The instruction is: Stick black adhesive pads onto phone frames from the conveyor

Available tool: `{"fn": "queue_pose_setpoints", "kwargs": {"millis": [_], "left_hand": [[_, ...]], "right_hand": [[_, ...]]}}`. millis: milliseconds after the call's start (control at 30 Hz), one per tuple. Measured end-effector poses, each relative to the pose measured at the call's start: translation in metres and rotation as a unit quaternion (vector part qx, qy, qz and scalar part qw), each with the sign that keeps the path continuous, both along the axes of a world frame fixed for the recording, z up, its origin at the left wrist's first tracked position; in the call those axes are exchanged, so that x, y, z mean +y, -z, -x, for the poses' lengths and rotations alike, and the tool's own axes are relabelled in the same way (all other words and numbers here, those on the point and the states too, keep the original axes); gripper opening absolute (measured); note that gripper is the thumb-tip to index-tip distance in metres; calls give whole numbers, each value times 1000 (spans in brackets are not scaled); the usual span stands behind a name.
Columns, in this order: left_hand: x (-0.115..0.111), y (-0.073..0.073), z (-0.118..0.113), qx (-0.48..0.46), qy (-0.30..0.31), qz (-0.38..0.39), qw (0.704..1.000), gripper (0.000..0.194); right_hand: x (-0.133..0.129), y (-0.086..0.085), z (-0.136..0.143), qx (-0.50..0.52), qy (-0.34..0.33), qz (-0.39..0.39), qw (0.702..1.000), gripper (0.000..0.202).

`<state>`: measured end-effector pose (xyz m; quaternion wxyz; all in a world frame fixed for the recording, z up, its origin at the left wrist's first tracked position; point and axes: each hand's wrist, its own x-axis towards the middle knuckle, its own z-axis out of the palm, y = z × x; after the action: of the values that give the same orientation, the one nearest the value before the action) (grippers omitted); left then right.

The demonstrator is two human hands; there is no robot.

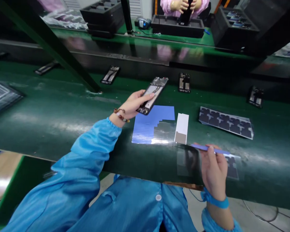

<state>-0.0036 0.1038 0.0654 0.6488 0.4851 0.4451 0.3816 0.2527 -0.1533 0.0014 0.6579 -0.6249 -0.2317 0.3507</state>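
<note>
My left hand (132, 104) is closed around an opened phone (158, 85), its inner parts facing up and the thumb across it. The phone is held tilted above a blue sheet of stickers (145, 127), part of which is bare backing. In my right hand (215, 172), pinched between thumb and fingers, are purple tweezers (221, 150) pointing left. Their dark tips reach the lower end of a white strip (182, 123) with a grey end; whether they touch it I cannot tell. Beneath the right hand lies a clear sheet with black stickers (232, 167).
A sheet of black die-cut stickers (224, 121) lies to the right. Several opened phones, including one (184, 82) behind the strip, line the bench's back. A green post (70, 64) slants up at left. Across the line, a person's gloved hands (180, 5) hold a dark object over a black tray (190, 30).
</note>
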Motion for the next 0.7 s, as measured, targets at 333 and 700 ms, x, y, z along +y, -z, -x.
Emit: {"fn": "queue_pose_setpoints", "kwargs": {"millis": [333,700], "left_hand": [[-61,46,-9,-122,133,-16,983,106],[-114,55,-21,127,179,-142,965,50]], "right_hand": [[131,-22,2,23,-126,-65,990,31],[135,13,17,-128,-146,-8,981,50]]}}
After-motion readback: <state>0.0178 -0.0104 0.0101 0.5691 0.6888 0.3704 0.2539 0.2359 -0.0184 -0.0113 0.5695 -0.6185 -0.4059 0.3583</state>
